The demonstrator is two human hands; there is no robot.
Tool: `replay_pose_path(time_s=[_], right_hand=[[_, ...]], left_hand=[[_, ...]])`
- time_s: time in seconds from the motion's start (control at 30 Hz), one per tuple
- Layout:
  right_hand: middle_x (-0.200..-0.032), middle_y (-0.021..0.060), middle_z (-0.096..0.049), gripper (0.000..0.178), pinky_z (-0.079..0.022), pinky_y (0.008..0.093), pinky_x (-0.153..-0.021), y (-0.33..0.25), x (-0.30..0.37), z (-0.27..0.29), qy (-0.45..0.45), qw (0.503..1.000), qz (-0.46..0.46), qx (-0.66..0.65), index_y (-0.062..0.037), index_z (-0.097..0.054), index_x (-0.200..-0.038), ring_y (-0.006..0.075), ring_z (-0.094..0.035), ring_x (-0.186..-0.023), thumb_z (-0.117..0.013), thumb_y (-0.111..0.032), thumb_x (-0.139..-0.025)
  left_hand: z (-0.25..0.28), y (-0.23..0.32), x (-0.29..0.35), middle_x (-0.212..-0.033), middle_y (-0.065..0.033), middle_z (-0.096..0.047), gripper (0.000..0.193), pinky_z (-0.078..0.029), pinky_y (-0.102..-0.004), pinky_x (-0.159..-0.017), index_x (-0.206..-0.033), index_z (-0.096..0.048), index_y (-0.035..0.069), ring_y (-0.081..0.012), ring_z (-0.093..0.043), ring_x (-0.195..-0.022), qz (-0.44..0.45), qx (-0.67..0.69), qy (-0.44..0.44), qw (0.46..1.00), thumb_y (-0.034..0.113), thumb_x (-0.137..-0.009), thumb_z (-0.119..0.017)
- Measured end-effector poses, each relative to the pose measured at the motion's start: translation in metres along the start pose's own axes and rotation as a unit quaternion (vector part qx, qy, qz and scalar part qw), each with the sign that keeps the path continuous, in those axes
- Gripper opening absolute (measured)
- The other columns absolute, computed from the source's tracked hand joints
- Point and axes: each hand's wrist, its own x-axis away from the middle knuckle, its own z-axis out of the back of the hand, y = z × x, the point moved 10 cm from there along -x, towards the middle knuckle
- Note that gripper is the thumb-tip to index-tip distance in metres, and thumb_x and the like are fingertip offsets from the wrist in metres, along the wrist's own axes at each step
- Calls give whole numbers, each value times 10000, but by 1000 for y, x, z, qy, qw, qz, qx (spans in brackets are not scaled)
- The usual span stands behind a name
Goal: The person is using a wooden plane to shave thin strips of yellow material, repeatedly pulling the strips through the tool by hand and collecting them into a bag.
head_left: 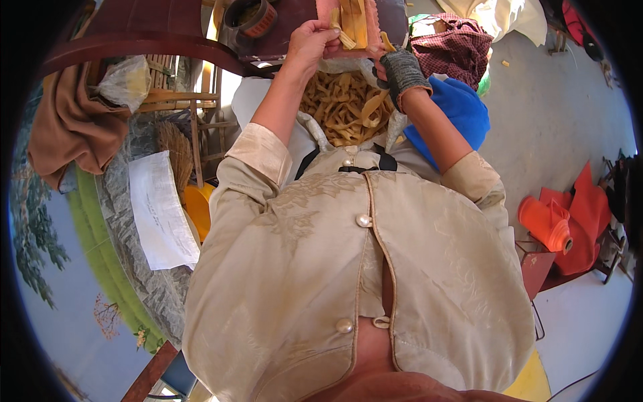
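Observation:
My left hand [313, 45] is closed in a pinch on the end of a pale yellow strip [347, 40] at the near edge of a dark red tabletop [295, 27]. More long yellow strips [353, 17] lie on a pink cloth-like mat [374, 23]. My right hand [402, 75], in a grey fingerless glove, is closed, and a short yellow-brown piece [386, 41] sticks up from its fingers. Below and between my hands, a whitish bag [315, 130] at my lap holds many curled yellow-brown strips [345, 107]. What the strips are made of, I cannot tell.
A dark bowl-like container [258, 20] stands on the table at left. Blue cloth [462, 110] and a checked dark red cloth [455, 50] lie at right. A wooden chair [134, 50], brown cloth [77, 127] and broom [175, 151] are at left, orange-red rolled material [552, 224] at far right.

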Motion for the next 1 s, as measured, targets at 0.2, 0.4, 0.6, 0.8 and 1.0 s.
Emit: replay_pose_path(time_s=[0.2,0.4,0.6,0.8,1.0], right_hand=[[-651,118,-608,306,-457,332,-559,-44,9,-12,99,972,102,188,-77,-661,-938,209,-590,-589,-642,-326,-762],[-716,161,-616,258,-468,368,-598,-45,-20,-7,101,898,216,370,-34,-642,-881,267,-596,-660,-613,-263,-767],[-777,167,-629,222,-478,390,-651,-69,-25,-21,106,813,285,497,-24,-618,-874,324,-603,-720,-565,-216,-774],[-780,130,-638,334,-475,395,-649,-84,-23,-24,96,860,224,448,-105,-557,-1098,308,-607,-698,-566,-184,-774],[-782,153,-631,536,-470,428,-640,-87,-30,-23,143,817,294,474,-178,-380,-1289,344,-598,-695,-550,-186,-781]], left_hand=[[0,-6,12,-861,-80,-592,173,-527,-284,-710,-989,-480,17,-153,-601,-751,25,118,-16,993,62,-843,-560],[-9,-10,17,-866,-78,-588,176,-529,-293,-709,-991,-478,10,-157,-603,-749,39,169,-33,984,67,-846,-560],[-15,-8,16,-839,-47,-591,168,-522,-267,-687,-932,-543,12,-135,-589,-726,35,172,-42,984,110,-821,-623],[-5,-9,3,-752,-15,-601,116,-489,-205,-558,-875,-610,38,-82,-563,-634,-1,111,6,994,111,-794,-648],[-5,-14,-4,-794,-29,-590,134,-504,-243,-652,-919,-574,12,-104,-558,-678,14,21,20,999,120,-840,-582]])
